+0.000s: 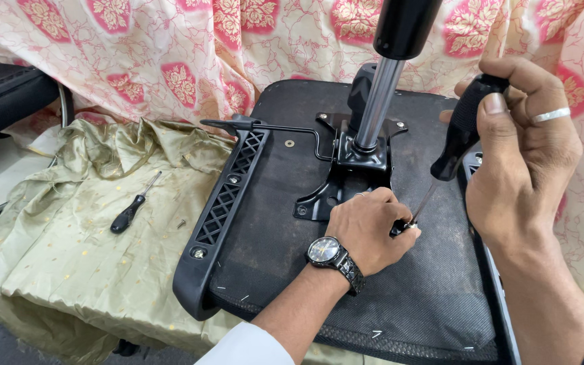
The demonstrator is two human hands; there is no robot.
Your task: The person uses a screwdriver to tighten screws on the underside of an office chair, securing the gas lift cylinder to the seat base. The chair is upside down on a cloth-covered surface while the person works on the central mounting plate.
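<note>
Pinching the screw (400, 227) steady with my left hand (366, 233), I clamp my right hand (518, 145) around the screwdriver (459, 135), its tip meeting that screw on the upturned chair seat (272, 230).

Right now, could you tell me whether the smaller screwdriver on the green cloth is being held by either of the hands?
No, the smaller screwdriver lies untouched on the green cloth, while the right hand grips another screwdriver.

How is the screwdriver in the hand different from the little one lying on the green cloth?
The held screwdriver is gripped by the right hand and stands tilted, tip down beside the left hand on the chair seat underside. The small screwdriver lies flat and untouched on the green cloth. The held one's handle looks thicker and longer. Both have black handles and thin metal shafts.
</note>
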